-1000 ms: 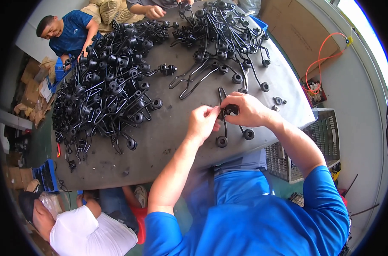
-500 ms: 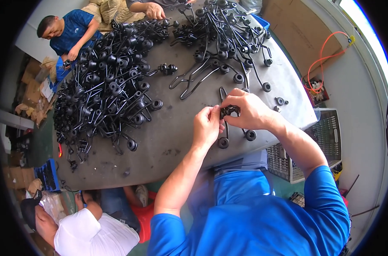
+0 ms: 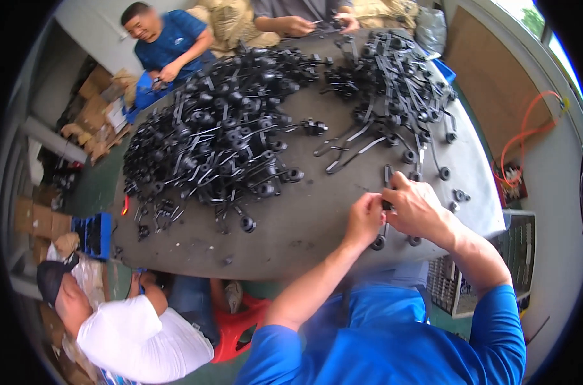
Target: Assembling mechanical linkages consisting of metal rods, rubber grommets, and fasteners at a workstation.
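Near the front right of the table, my left hand (image 3: 366, 219) and my right hand (image 3: 417, 206) meet with their fingers closed on a small dark part (image 3: 387, 205). The fingers mostly cover it. A bent black rod (image 3: 387, 173) shows just beyond my hands, and black rubber bushings (image 3: 377, 242) show below them; whether these join the held part is hidden. To the right of my right hand lie a few small black ring-shaped pieces (image 3: 459, 195).
A large heap of black bent rods with bushings (image 3: 221, 128) covers the table's left; another pile (image 3: 400, 83) lies at the far right. A lone black part (image 3: 314, 126) sits between them. Co-workers are at the far side and at left, near a red stool (image 3: 240, 324).
The view has shifted, so the table and my hands appear farther right and lower. My hands stay together on the dark part, with the right fingers now covering more of it.
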`<state>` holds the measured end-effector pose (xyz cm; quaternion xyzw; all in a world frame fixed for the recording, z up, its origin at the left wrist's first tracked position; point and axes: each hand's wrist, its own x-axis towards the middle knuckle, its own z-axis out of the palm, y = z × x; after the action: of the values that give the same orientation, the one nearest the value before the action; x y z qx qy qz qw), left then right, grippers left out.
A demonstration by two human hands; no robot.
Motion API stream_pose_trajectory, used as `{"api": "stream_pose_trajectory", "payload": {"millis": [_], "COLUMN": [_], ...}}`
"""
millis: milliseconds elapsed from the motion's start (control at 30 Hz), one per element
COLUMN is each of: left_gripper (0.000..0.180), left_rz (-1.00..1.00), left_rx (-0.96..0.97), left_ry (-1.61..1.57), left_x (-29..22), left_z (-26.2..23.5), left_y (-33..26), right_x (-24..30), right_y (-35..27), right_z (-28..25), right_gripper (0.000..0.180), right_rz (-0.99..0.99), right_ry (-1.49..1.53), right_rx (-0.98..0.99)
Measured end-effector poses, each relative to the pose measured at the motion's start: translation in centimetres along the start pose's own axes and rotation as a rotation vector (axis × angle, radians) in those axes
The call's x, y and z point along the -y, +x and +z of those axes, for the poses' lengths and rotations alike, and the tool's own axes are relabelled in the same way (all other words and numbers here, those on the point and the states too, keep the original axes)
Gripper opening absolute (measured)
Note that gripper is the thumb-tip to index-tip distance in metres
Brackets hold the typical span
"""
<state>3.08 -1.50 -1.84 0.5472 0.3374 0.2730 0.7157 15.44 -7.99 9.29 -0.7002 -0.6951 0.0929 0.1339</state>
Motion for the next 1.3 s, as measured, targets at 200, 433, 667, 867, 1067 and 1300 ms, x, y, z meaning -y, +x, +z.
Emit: {"api": "stream_pose_trajectory", "payload": {"millis": [200, 433, 667, 867, 1067, 1300], "left_gripper": [0.026, 0.053, 0.057, 0.054, 0.052, 0.051], "left_rz": [-0.061, -0.096, -0.080, -0.065, -0.102, -0.108], "left_rx": [0.084, 0.235, 0.150, 0.119, 0.052, 0.074], "left_ry": [-0.184, -0.394, -0.189, -0.109, -0.086, -0.096], "left_x": [0.9, 0.3, -2.8, -3.2, -3.3, -3.2], "left_z": [0.3, -0.1, -1.6, -2.0, -1.3, -1.8], "left_y": [0.4, 1.5, 0.6, 0.2, 0.2, 0.2], "right_x": [-1.8, -3.0, -6.2, -13.9, -14.8, -14.8], "right_y": [-0.3, -2.3, -5.9, -10.9, -12.2, -11.2], "right_z": [0.8, 3.7, 4.9, 1.1, 0.0, -0.6], "right_gripper": [0.033, 0.047, 0.038, 0.016, 0.025, 0.031], "right_rz": [-0.004, -0.095, 0.073, 0.634, 0.284, 0.225], "right_ry": [0.260, 0.283, 0.386, 0.166, 0.057, 0.035], "right_rx": [-0.062, -0.384, -0.532, -0.543, -0.267, -0.272]}}
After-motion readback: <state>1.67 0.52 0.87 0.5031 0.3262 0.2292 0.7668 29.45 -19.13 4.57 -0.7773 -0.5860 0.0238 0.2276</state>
